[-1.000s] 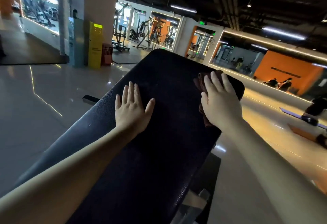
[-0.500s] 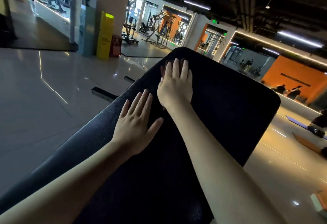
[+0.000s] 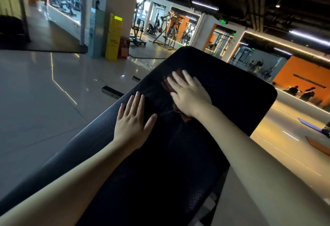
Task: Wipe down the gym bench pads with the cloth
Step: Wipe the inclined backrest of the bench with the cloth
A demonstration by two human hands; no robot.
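Wiping: under way, judged mid-stroke, on the upper half of the pad [image 3: 232, 100].
Right hand [image 3: 189, 95]: flat, fingers straight and close together, pressing the cloth onto the pad; not curled round it.
Cloth [image 3: 167, 85]: reddish-brown, bunched under the right palm, edges showing past the fingertips and at the wrist; lying left of the pad's midline, toward the far end.
Left hand [image 3: 133, 120]: flat on the pad near its left edge, fingers straight, thumb out; holding nothing, apparently bracing.
Hands: just beside each other, not touching.
Pad surface: dark, textured, tilted up away from the camera; faint streaks between the hands, possibly damp wipe marks.
Done: judged partial; streaked patch beside the cloth likely covered; cleaned extent otherwise impossible to tell in this dim light.
Remaining: probably the far right corner, the right side and the near stretch under the forearms; any other pads out of view, so cannot tell.
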